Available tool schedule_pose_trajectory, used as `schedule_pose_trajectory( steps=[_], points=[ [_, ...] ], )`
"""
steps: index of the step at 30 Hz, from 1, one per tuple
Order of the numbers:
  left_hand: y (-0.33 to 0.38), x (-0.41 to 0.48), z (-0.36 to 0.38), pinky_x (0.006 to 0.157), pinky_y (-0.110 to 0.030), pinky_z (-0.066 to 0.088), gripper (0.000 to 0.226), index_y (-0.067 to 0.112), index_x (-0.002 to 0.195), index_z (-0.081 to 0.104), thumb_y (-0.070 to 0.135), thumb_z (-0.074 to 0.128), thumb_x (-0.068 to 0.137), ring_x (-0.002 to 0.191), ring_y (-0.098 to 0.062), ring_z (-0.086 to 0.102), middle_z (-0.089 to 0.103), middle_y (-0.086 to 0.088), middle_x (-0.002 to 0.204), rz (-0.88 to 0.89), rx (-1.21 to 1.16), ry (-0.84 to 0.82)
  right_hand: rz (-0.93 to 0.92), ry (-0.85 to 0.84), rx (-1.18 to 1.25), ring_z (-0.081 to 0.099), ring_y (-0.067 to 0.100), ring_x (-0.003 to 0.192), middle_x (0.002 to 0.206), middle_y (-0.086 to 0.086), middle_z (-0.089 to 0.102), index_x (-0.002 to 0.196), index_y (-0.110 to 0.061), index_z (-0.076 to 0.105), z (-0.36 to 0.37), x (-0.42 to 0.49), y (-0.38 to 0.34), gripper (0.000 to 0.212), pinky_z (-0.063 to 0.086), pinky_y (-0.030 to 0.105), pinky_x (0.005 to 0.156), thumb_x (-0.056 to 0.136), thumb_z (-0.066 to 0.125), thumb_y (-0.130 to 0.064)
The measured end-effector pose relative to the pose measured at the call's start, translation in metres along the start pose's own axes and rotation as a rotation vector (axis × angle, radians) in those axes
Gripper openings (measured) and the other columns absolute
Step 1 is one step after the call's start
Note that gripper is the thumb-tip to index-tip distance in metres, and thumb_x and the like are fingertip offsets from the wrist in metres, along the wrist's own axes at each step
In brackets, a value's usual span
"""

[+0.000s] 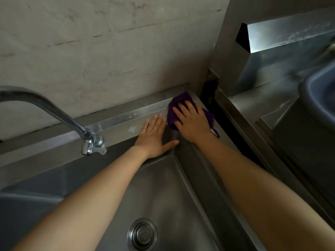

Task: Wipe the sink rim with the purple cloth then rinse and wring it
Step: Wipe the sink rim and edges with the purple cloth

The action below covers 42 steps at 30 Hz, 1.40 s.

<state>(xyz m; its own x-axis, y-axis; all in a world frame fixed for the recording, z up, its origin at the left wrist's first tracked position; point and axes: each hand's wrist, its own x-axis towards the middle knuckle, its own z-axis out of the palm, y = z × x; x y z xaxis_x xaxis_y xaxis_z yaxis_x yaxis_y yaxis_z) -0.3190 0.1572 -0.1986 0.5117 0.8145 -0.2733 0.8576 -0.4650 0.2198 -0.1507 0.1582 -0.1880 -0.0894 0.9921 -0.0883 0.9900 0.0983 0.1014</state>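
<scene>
Your right hand [193,122] presses the purple cloth [183,98] flat on the sink rim [116,122], at the far right corner. Your left hand [154,136] lies open and empty just beside it, so the unwiped rim runs leftward

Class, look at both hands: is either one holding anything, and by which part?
The right hand presses flat on the middle of the purple cloth, pinning it to the sink rim. The left hand holds nothing.

Dim, soft light; wide-angle bending at edges.
</scene>
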Motion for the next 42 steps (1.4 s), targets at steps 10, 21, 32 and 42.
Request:
schedule_pose_trajectory(
  steps=[10, 21, 32, 42],
  points=[
    [-0.004, 0.001, -0.002, 0.117, -0.036, -0.013, 0.095, 0.019, 0.148, -0.01, 0.075, 0.027, 0.08, 0.141, -0.014, -0.024, -0.021, -0.002, 0.156, 0.034, 0.011, -0.025, 0.058, 0.062, 0.053, 0.035, 0.029, 0.137, 0.145, 0.006, 0.044, 0.139, -0.016, 0.043, 0.003, -0.071, 0.016, 0.059, 0.03, 0.046, 0.11, 0.09, 0.019, -0.039],
    [0.047, -0.021, 0.014, 0.117, -0.037, -0.01, 0.073, 0.021, 0.148, -0.005, 0.06, 0.019, 0.091, 0.144, -0.015, -0.015, -0.012, -0.002, 0.158, 0.153, 0.081, 0.011, 0.201, 0.022, -0.004, 0.05, 0.029, 0.127, 0.134, 0.003, 0.057, 0.13, -0.018, 0.053, 0.016, -0.221, 0.022, 0.051, 0.04, 0.047, 0.103, 0.089, 0.03, -0.037],
    [0.144, -0.087, 0.056, 0.118, -0.035, -0.009, 0.062, 0.024, 0.148, 0.0, 0.054, 0.01, 0.094, 0.144, -0.014, -0.015, -0.011, 0.0, 0.158, 0.351, -0.023, -0.105, 0.265, 0.017, 0.002, 0.044, 0.028, 0.129, 0.135, 0.002, 0.057, 0.132, -0.019, 0.051, 0.025, -0.345, 0.027, 0.048, 0.021, 0.039, 0.107, 0.09, 0.035, -0.038],
    [0.184, -0.133, 0.074, 0.119, -0.036, -0.006, 0.063, 0.024, 0.149, 0.0, 0.054, 0.012, 0.094, 0.145, -0.015, -0.013, -0.009, 0.001, 0.159, 0.362, 0.001, -0.137, 0.329, 0.003, 0.093, 0.034, 0.026, 0.132, 0.14, 0.0, 0.051, 0.134, -0.021, 0.05, 0.027, -0.425, 0.026, 0.06, 0.038, 0.044, 0.104, 0.084, 0.041, -0.052]
  ],
)
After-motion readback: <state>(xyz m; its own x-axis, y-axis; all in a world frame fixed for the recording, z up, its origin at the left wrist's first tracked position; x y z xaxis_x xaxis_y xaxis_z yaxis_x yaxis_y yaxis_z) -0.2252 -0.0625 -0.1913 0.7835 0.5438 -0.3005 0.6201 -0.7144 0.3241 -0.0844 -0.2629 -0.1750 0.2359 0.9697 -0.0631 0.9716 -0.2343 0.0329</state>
